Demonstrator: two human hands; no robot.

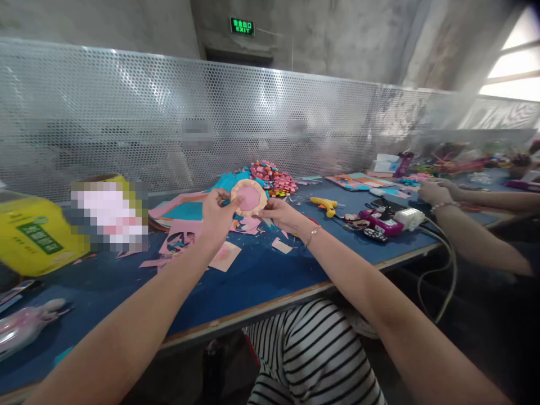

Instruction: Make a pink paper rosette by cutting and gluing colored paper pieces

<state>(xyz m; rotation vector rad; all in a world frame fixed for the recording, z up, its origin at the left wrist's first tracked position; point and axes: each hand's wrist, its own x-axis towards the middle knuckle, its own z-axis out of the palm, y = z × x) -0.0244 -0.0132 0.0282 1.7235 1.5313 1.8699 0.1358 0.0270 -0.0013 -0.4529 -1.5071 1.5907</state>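
Between both hands, raised above the table, is a round paper disc (250, 198) with a pink centre and a pale orange scalloped rim. My left hand (218, 209) pinches its left side, thumb lying over the pink centre. At the lower right edge, my right hand (279, 214) grips the rim between thumb and fingers. Below and around the hands lie pink paper scraps (179, 239) with cut-out holes. A cream paper piece (225, 256) rests flat under my left wrist. Behind the disc rises a heap of small coloured paper pieces (274, 179).
A yellow glue gun (324, 203) lies right of my hands, near a purple power strip (382, 220) with white plugs. A yellow bag (37, 236) stands at the left. A perforated metal screen (147, 124) borders the back. At the right, a co-worker's hands (436, 194) are busy.
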